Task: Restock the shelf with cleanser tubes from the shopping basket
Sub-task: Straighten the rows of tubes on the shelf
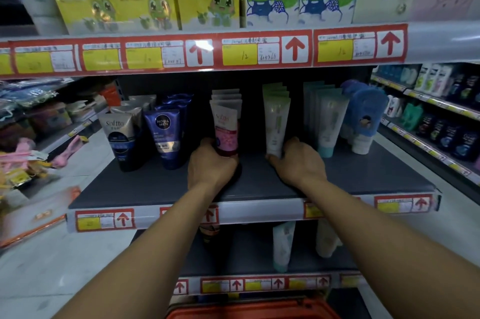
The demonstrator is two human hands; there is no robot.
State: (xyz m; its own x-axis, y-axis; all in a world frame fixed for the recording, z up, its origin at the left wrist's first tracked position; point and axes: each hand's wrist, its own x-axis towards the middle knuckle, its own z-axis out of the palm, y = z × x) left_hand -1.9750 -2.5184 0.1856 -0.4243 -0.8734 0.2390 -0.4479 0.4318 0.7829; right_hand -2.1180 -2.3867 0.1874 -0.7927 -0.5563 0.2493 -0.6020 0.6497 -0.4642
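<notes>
Two tubes being set on the shelf (155,183): left hand (211,163) curls round pink cleanser tube (225,126); right hand (298,160) grips pale green tube (275,124). Next: release, return to basket (254,311), near.

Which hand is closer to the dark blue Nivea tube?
The left hand. It grips the pink tube, the next row right of the Nivea tube. The right hand is farther right, at the white-green tube.

shelf deck (155,183) under the hands: matt dark grey, smooth. pink tube (226,126) in left hand (211,165): glossy plastic. price strips (197,52) above: paper behind shiny clear plastic.
</notes>
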